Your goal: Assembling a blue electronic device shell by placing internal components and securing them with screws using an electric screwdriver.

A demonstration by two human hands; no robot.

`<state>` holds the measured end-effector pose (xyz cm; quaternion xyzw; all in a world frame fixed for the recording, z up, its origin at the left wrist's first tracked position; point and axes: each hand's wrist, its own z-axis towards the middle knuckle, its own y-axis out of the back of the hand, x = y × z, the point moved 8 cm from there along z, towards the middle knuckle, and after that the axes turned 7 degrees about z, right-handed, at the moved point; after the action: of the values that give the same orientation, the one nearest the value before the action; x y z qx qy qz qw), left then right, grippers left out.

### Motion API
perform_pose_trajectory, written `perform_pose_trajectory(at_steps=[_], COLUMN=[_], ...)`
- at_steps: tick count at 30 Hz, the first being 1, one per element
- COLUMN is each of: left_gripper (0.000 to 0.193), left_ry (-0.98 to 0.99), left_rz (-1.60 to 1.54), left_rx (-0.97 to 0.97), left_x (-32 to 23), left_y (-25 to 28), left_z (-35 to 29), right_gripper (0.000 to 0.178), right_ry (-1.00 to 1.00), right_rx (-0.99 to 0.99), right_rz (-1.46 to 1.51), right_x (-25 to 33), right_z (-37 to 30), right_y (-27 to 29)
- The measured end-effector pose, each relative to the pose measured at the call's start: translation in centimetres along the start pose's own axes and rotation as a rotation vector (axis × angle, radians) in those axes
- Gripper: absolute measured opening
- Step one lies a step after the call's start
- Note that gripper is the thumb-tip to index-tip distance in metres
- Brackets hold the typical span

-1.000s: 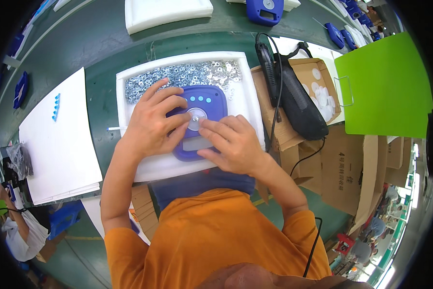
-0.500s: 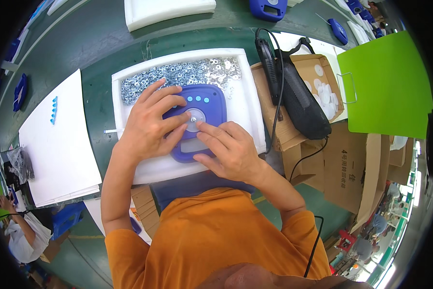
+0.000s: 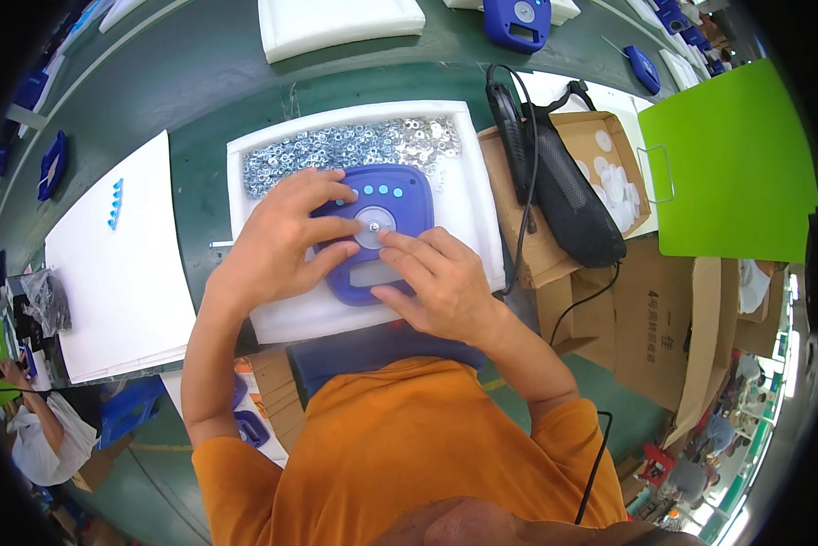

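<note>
I can see both bare hands working over a blue plastic case (image 3: 414, 223) that lies flat in the white foam tray (image 3: 484, 196), just on the near side of a heap of metal nuts (image 3: 323, 148). The left hand (image 3: 280, 235) is open, its fingers spread and bent over the case's left part, with the index fingertip at the edge of a clear round disc (image 3: 368, 216) and the thumb apart from it. The right hand (image 3: 447, 284) comes in from the near right, loosely curled but not closed, its index fingertip at the disc's near right edge and its thumb over the case's handle opening. A small metal piece (image 3: 374, 227) sits in the middle of the disc, and light-blue dots run along the case's far side. Right of the tray, a black mesh pouch (image 3: 568, 196) leans beside an open carton of white discs (image 3: 616, 193); to the left, white sheets (image 3: 122, 291) carry a strip of small blue pieces (image 3: 115, 204). Beyond, a white foam block (image 3: 341, 27) lies on the green bench (image 3: 204, 173).
</note>
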<state>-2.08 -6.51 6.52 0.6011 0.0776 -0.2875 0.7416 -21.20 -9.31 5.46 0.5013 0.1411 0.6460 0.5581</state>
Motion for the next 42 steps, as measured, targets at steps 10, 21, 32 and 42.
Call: perform_pose_trajectory(at_steps=[10, 21, 32, 42], left_gripper=[0.027, 0.019, 0.019, 0.02], left_ry=[-0.046, -0.125, -0.128, -0.121], left_rz=[0.062, 0.147, 0.09, 0.07], left_rx=[-0.064, -0.199, -0.201, -0.18], left_x=[-0.6, -1.5, -0.1, -0.3], left_y=[-1.3, -0.7, -1.4, -1.5], left_z=[-1.2, -1.4, -1.9, -2.2], right_gripper=[0.044, 0.044, 0.048, 0.029], right_ry=[0.017, -0.501, -0.78, -0.535], right_rx=[-0.042, -0.148, -0.347, -0.926], right_rz=[0.029, -0.552, -0.446, 1.22], right_x=[-0.1, -15.3, -20.0, -7.9], right_z=[0.1, 2.0, 1.1, -0.2], right_y=[0.1, 9.4, 13.2, 14.7])
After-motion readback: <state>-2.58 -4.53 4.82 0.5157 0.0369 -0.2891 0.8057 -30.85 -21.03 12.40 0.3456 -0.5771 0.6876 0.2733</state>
